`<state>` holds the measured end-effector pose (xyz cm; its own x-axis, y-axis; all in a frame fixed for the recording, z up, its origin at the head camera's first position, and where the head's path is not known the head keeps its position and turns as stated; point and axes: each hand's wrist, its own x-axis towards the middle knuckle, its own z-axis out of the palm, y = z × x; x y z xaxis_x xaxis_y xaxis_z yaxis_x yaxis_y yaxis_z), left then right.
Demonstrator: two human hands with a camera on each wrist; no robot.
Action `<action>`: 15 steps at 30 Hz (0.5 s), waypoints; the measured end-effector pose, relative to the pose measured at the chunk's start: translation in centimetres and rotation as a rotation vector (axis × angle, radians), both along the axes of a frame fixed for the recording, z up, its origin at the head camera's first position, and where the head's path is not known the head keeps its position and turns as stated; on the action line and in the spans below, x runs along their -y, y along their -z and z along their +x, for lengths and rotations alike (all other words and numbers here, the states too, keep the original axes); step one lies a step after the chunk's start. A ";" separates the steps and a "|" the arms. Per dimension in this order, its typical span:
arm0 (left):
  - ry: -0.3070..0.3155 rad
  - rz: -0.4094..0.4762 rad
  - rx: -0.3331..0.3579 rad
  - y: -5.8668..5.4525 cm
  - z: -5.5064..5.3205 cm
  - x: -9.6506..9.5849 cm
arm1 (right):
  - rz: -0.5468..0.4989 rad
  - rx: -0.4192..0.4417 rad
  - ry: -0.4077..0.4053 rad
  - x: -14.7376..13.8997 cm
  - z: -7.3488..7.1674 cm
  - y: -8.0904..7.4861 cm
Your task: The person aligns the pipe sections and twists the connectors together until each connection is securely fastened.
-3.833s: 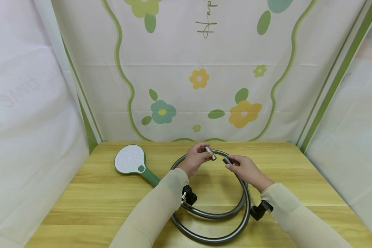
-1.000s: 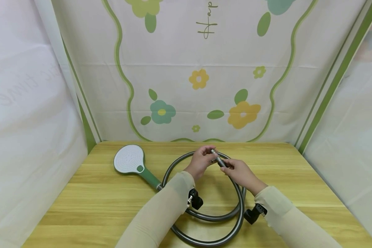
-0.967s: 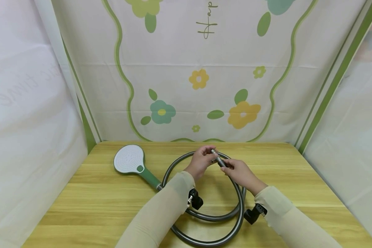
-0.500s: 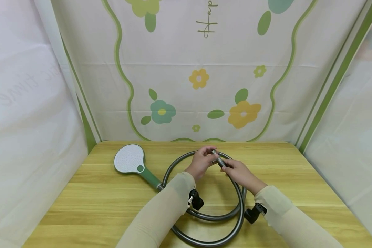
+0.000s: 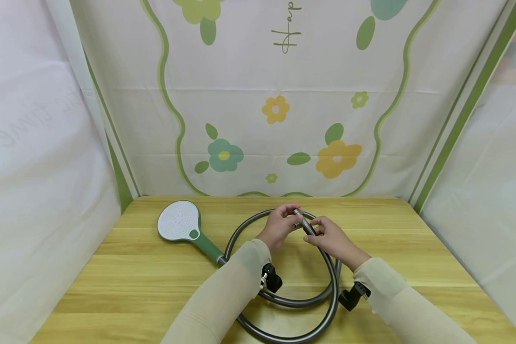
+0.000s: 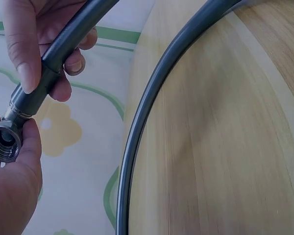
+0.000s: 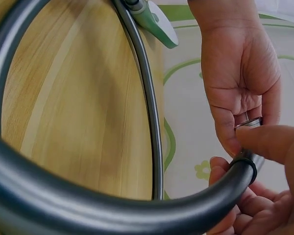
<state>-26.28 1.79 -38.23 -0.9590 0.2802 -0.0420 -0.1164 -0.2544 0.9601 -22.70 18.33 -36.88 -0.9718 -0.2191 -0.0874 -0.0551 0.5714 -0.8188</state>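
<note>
My left hand (image 5: 278, 225) pinches a small metal fitting (image 5: 297, 212) between thumb and fingers, above the table's far half. In the left wrist view, a threaded open mouth (image 6: 5, 146) faces out from that fitting. A dark grey shower hose (image 5: 336, 286) meets the fitting end to end, with a sleeve (image 6: 35, 95) at its end. My right hand (image 5: 332, 238) holds this sleeve, thumb and fingers on opposite sides of it. Loops of the hose lie on the table under both forearms. How far the threads are engaged is hidden.
A green and white shower head (image 5: 178, 220) lies face up at the left, its handle joined to the hose's other end. The wooden table (image 5: 124, 291) ends at a flowered cloth backdrop (image 5: 241, 119), with cloth walls at both sides.
The fitting and hose end were apart 3.8 seconds ago; now they meet in line. Over the last half second my right thumb and fingers have shifted on the sleeve. The left hand stays nearly still.
</note>
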 end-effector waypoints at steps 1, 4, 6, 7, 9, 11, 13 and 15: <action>-0.001 0.001 0.002 0.0 0.0 0.0 | -0.005 -0.002 0.007 0.0 0.0 0.0; 0.001 0.008 0.004 0.1 0.0 -0.1 | -0.016 -0.010 0.018 -0.1 0.0 0.1; 0.003 0.013 0.003 0.2 -0.1 -0.2 | -0.020 -0.014 0.027 -0.1 0.1 0.2; 0.003 0.015 0.001 0.2 -0.1 -0.2 | -0.022 -0.016 0.029 -0.1 0.1 0.2; 0.003 0.018 0.002 0.2 0.0 -0.2 | -0.023 -0.019 0.027 -0.1 0.1 0.2; 0.000 0.019 0.001 0.2 0.0 -0.2 | -0.026 -0.025 0.025 -0.1 0.1 0.2; -0.003 0.018 0.005 0.1 0.0 -0.2 | -0.029 -0.031 0.023 -0.1 0.0 0.2; -0.004 0.018 0.005 0.0 0.0 -0.2 | -0.028 -0.042 0.023 -0.1 -0.1 0.2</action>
